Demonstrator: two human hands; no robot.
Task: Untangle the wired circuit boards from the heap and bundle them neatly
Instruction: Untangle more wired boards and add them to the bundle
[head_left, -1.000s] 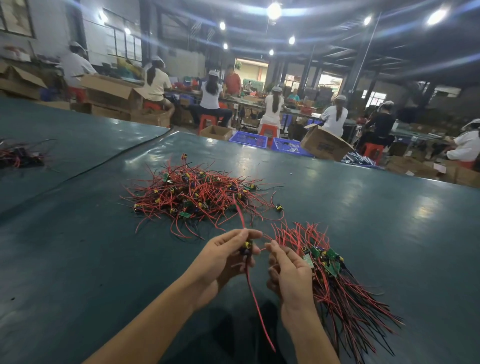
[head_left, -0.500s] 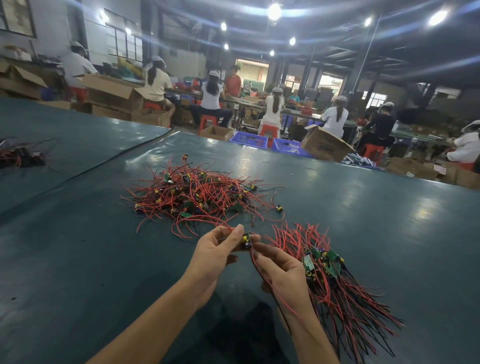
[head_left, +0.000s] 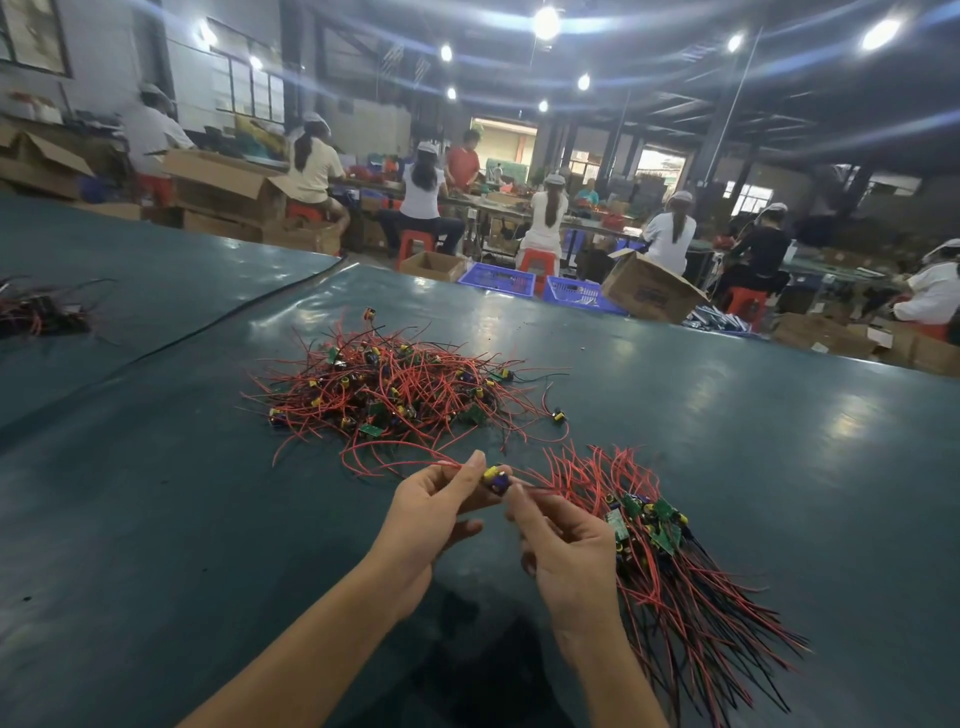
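Two groups of wired circuit boards lie on the dark green table (head_left: 156, 519), and we log a third item between the hands.

Item one: the heap (head_left: 395, 395), at the centre of the table, beyond the hands. It is a loose tangle of thin red wires with a few black ones. Small green boards and yellow-topped parts are scattered through it, and stray wire ends splay out on every side.

Item two: the bundle (head_left: 675, 582), on the table just to the right of the right hand. Its boards are gathered in one band with green faces up. Its red and black wires run roughly parallel and fan out at both ends.

Item three: the single board (head_left: 496, 480), held above the table between heap and bundle. We note a yellow part on a dark blue body.

The left hand (head_left: 431, 525) is raised, with thumb and forefinger pinching the single board and the other fingers loosely curled beneath.

The right hand (head_left: 566, 551) has its back toward us and its fingers curled. Its fingertips meet just beside the board and pinch a red wire (head_left: 540, 487) that leaves it.

Also present: a small pile of wires (head_left: 36, 312) at the table's far left, well apart. Beyond the far edge we list a cardboard box (head_left: 649, 291), blue crates (head_left: 498, 280) and seated workers (head_left: 545, 218).
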